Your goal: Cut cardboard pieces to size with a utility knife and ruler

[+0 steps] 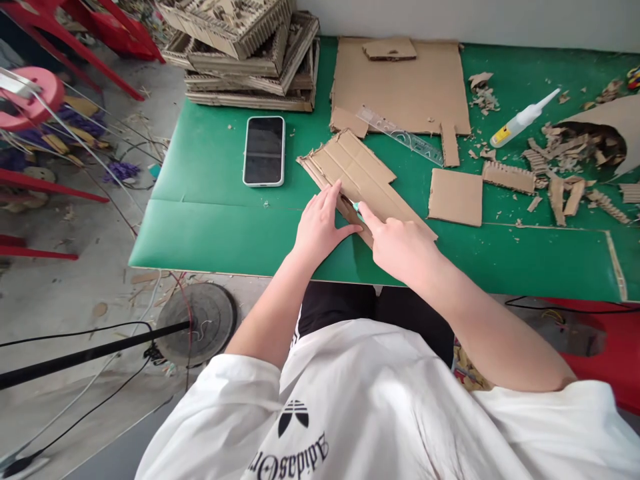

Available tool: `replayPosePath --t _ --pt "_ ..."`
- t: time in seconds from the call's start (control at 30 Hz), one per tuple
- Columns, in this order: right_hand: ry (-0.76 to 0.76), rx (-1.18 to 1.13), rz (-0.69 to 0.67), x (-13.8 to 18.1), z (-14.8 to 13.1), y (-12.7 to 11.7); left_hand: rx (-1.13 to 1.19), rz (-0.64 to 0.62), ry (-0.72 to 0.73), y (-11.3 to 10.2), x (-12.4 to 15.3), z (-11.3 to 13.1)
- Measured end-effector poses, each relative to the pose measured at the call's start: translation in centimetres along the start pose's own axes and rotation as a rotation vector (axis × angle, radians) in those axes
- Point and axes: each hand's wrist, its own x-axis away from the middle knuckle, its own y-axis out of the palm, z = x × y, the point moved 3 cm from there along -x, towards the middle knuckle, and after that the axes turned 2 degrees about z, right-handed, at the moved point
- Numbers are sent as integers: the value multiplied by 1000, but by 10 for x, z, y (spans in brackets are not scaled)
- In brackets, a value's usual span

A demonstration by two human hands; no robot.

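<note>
A creased cardboard piece (370, 167) lies slantwise on the green table, close to its front edge. My left hand (323, 223) rests flat on the piece's near-left edge, fingers stretched out and thumb apart. In my right hand (403, 243) is a utility knife (358, 209) with a teal part showing; the forefinger lies along it and most of its body is hidden in my grip. Its tip meets the cardboard just right of my left fingertips, where a strip along the edge stands partly apart. Behind the piece lies a clear plastic ruler (400, 135).
A phone (264, 151) lies left of the cardboard. Stacked cardboard frames (250, 60) stand at the back left. Rightward are a cardboard square (455, 197), a glue bottle (523, 120) and torn scraps (565, 153). A large cardboard sheet (400, 87) lies behind.
</note>
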Motion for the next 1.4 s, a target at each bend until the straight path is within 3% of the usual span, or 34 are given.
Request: replayPosePath --t 0.3,0.73,0.97,1.17,1.4 --pt "5 82 -59 16 6 4 -23 -12 -15 -2 0 2" --pt "15 -74 -104 55 31 6 48 -8 30 -11 -2 1" --pt "21 -82 26 28 27 -5 -73 93 102 -33 -32 -28" --pt "-5 -89 8 -14 11 -6 -89 41 108 -22 -43 -44" --pt "-1 -60 16 -28 -2 -8 -81 22 29 -19 -42 -41"
